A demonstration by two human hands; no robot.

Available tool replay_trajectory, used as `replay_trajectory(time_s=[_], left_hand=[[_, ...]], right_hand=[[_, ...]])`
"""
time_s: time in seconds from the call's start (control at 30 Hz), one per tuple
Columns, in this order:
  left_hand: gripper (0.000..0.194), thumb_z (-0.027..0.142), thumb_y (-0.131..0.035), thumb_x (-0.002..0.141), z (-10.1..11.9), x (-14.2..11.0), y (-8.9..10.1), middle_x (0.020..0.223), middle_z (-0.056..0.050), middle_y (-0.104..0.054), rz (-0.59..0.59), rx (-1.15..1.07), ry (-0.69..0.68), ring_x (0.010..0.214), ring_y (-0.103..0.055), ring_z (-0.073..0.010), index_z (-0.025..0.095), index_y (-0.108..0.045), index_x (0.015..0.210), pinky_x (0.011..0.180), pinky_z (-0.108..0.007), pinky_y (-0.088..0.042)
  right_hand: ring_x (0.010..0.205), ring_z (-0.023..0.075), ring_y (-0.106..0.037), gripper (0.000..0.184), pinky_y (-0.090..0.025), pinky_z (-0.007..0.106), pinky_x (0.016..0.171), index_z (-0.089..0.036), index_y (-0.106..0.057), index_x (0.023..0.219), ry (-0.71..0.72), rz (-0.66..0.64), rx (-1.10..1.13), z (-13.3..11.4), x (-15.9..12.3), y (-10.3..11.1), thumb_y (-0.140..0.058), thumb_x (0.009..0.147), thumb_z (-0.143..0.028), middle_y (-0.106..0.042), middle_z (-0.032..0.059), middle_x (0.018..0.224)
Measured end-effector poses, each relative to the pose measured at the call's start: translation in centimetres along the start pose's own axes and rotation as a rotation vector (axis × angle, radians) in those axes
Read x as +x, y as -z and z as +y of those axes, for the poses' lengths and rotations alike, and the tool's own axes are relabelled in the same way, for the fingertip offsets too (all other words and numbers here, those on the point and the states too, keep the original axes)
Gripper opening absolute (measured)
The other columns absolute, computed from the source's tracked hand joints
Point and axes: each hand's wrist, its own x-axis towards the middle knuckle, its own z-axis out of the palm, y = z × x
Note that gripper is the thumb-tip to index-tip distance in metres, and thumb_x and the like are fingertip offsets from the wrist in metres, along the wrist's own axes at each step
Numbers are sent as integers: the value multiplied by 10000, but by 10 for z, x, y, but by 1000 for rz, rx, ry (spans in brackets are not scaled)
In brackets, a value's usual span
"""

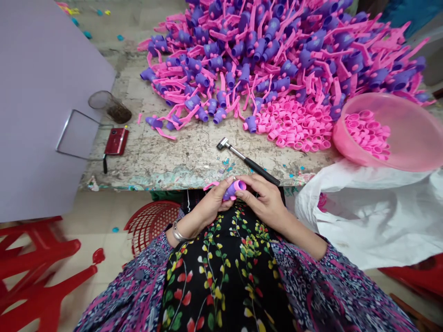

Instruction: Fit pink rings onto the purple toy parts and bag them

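Note:
Just off the table's near edge, my left hand (208, 205) is closed round a purple plastic tube piece (229, 192) with a pink lever sticking out to the left. My right hand (266, 199) pinches a pink ring (241, 185) at the tube's open end, thumb below and fingers above. The ring sits around the rim; how firmly it fits I cannot tell. Beyond my hands lies a small hammer (238, 154) with a black grip. Loose pink rings (297, 123) are heaped farther back, beside a large pile of purple pieces with pink levers (256, 50).
A pink bowl (411, 143) with more rings stands at the table's right, above a white sack (380, 207). On the left are a clear cup (104, 102) lying tilted, a small red device (116, 141) and a pale board (44, 101). A red basket (152, 221) stands below.

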Motion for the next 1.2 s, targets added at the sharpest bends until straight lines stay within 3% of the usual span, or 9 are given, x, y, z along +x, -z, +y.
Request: replay_trajectory(time_s=[0.27, 0.43, 0.6, 0.8, 1.2], left_hand=[[456, 619, -536, 839, -1, 2, 1, 499, 87, -353, -41, -37, 28, 362, -169, -23, 175, -505, 741, 366, -185, -77], [459, 619, -512, 862, 0, 0, 0, 497, 79, -382, -25, 6, -29, 366, -193, -27, 174, -517, 752, 375, -188, -101], [462, 606, -504, 874, 0, -3, -2, 538, 50, -459, -20, 65, -73, 389, -239, -32, 167, -524, 733, 396, -202, -106], [513, 644, -504, 850, -1, -4, -3, 473, 55, -405, 15, 91, -47, 389, -232, -41, 166, -506, 666, 412, -218, -103], [575, 685, -439, 867, -7, -2, -2, 416, 64, -363, 7, 71, -70, 347, -230, -46, 166, -506, 629, 391, -219, -105]], right_hand=[[866, 223, -659, 249, -510, 382, 823, -321, -739, 1105, -78, 68, 164, 4, 1, -9, -681, 874, -394, -724, 21, 866], [851, 200, -658, 285, -521, 363, 814, -318, -733, 1145, -164, 72, 279, 0, -4, -9, -667, 881, -405, -724, 24, 911], [573, 107, -596, 358, -517, 252, 565, -283, -724, 1177, -372, -27, 645, -3, -8, -8, -614, 903, -486, -663, -6, 717], [495, 78, -595, 344, -499, 194, 485, -249, -753, 1111, -583, -30, 1034, -4, -6, -13, -738, 820, -433, -667, -17, 641], [487, 102, -608, 353, -519, 216, 477, -197, -748, 1055, -626, -14, 1172, -3, -4, -22, -771, 779, -417, -684, -5, 628]])
